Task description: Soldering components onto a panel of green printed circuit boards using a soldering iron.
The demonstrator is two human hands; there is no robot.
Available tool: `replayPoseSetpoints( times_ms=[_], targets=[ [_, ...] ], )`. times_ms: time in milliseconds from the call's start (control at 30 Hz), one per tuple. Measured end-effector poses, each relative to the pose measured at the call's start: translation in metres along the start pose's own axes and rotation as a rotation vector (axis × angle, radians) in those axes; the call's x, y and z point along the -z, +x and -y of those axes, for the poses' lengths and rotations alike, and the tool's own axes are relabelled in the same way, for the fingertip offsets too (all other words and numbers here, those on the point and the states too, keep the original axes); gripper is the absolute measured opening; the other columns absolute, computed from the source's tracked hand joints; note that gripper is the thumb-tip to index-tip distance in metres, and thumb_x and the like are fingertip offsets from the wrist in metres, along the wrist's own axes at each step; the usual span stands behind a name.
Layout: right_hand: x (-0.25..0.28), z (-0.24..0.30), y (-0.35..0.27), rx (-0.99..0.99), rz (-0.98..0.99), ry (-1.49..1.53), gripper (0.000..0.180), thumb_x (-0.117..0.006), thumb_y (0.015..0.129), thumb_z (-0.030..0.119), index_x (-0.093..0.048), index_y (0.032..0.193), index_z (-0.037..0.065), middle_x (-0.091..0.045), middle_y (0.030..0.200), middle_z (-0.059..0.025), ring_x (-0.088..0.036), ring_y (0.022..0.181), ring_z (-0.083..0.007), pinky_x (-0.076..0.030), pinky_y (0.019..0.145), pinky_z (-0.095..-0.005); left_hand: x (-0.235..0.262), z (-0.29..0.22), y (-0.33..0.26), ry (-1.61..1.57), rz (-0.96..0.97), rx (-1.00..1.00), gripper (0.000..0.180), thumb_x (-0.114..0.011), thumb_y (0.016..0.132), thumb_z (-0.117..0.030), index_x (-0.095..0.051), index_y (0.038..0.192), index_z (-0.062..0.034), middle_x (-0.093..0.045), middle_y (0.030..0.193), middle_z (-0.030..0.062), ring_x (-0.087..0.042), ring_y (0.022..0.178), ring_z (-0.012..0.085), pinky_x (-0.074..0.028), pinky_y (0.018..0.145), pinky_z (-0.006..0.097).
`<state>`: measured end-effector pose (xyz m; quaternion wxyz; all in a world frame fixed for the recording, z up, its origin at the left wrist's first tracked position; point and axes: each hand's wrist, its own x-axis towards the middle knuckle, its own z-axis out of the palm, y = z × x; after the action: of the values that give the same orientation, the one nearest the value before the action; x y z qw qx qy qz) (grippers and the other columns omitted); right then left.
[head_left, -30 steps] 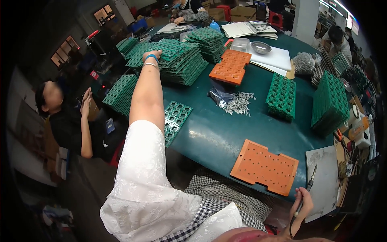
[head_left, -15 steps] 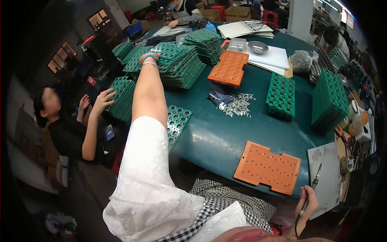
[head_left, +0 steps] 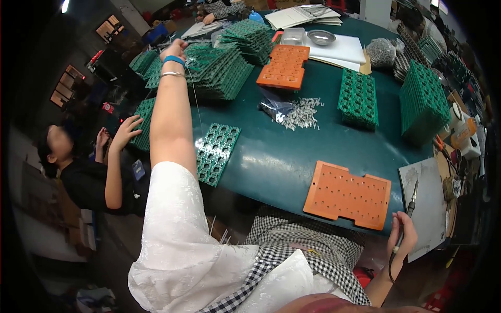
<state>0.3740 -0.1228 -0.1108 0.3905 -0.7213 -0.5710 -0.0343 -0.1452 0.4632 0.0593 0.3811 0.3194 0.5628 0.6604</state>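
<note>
My left arm stretches far out over the table, and my left hand [head_left: 173, 50] is closed at the edge of a tall stack of green circuit boards [head_left: 222, 73]. A thin, silvery solder wire [head_left: 195, 96] runs from it down toward a single circuit board panel [head_left: 218, 151] lying flat near my forearm. At the table's right front edge, my right hand [head_left: 402, 233] grips a soldering iron [head_left: 410, 207], its tip pointing up and away. Just left of that hand, an orange plate with small holes [head_left: 348, 195] lies flat.
Beyond lie loose small grey parts [head_left: 303, 115] beside a plastic bag, another orange tray [head_left: 283, 67] and a metal bowl [head_left: 321, 37]. Circuit board stacks [head_left: 358, 99] stand to the right. A grey board [head_left: 425, 206] lies by the iron. At left sits a co-worker [head_left: 86, 180], hands raised.
My left hand has drawn back leftward from the top of the board stack and closed, with the wire now visible. The whole view has shifted slightly. My right hand still holds the soldering iron.
</note>
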Motion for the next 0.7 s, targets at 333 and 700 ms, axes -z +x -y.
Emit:
replayPoseSetpoints(
  times_ms=[333,700],
  targets=[
    [-0.032,0.071,0.02,-0.045,-0.151,0.661,0.034,-0.058,0.092,-0.005,-0.048,0.124,0.0,-0.051,0.138,-0.0306,-0.069,0.098,-0.022,-0.056,0.079,-0.0284,0.001,0.066,-0.382,-0.252,0.668,-0.085,0.015,-0.063,0.093,-0.007,-0.052,0.084,-0.005,-0.057,0.069,0.0039,-0.036,0.046,0.0043,-0.026,0.041,0.023],
    [-0.042,0.046,-0.009,-0.387,-0.279,0.844,0.04,-0.068,0.081,-0.011,-0.053,0.116,0.0,-0.056,0.134,-0.0256,-0.067,0.088,-0.0137,-0.057,0.071,-0.0227,0.022,0.174,-0.56,-0.044,0.999,0.695,0.014,-0.057,0.099,-0.016,-0.059,0.106,-0.0041,-0.071,0.093,0.0146,-0.033,0.041,0.0033,-0.024,0.038,0.019]
  ],
)
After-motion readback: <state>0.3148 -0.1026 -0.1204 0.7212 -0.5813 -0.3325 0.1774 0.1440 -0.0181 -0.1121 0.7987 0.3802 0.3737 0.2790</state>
